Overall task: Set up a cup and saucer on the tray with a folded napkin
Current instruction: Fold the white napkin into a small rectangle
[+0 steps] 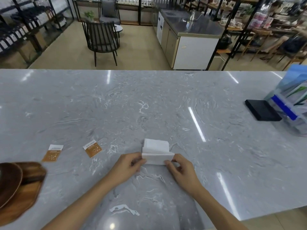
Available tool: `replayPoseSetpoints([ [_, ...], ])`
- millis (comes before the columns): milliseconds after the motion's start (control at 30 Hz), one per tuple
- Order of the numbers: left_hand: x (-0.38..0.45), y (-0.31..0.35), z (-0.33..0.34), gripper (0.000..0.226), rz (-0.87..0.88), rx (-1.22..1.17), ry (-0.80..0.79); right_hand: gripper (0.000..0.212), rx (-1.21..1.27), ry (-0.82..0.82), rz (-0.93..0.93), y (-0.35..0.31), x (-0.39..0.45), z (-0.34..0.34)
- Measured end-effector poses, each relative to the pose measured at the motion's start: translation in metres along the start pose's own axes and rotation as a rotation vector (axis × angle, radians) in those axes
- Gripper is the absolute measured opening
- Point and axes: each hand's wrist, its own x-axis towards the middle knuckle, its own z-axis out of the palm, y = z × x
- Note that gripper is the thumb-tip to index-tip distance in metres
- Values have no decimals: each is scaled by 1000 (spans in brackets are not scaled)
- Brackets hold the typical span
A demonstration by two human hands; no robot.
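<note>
A white paper napkin [156, 151] lies partly folded on the grey marble counter [149, 105], its near edge lifted. My left hand [128, 165] pinches the napkin's near left corner. My right hand [178, 166] pinches its near right corner. At the far left edge rests a wooden tray [25, 198], with a dark wooden saucer [8, 181] and a dark wooden piece [33, 171] on it. No cup shows clearly.
Two orange-and-white sachets [53, 153] [93, 148] lie on the counter left of the napkin. A black flat box [262, 110] and a clear holder with leaflets [292, 107] stand at the right. Beyond the counter are a chair [101, 40] and a steel cabinet [191, 39].
</note>
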Motion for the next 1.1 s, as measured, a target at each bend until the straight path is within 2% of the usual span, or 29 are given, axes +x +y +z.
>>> replayPoseSetpoints([
  [200, 22, 10, 8, 26, -122, -3, 87, 13, 98, 159, 216, 0, 14, 10],
  [400, 33, 14, 13, 25, -261, 37, 152, 9, 76, 206, 333, 2, 32, 16],
  [500, 34, 15, 16, 23, -306, 58, 186, 19, 57, 229, 358, 3, 35, 18],
  [633, 33, 14, 19, 19, -336, 121, 222, 21, 8, 225, 350, 0, 36, 20],
  [700, 32, 16, 19, 17, -274, 266, 240, 23, -51, 220, 331, -2, 36, 21],
  [833, 35, 18, 19, 37, 18, 569, 286, 46, -297, 192, 252, -8, 35, 24],
  [900, 43, 19, 22, 46, 118, 653, 217, 54, -448, 180, 137, -10, 34, 28],
  [1000, 55, 15, 31, 56, 109, 680, 74, 56, -620, 120, -77, -9, 39, 35],
  [1100, 60, 7, 38, 59, 109, 734, 6, 57, -709, 11, -120, -2, 47, 42],
])
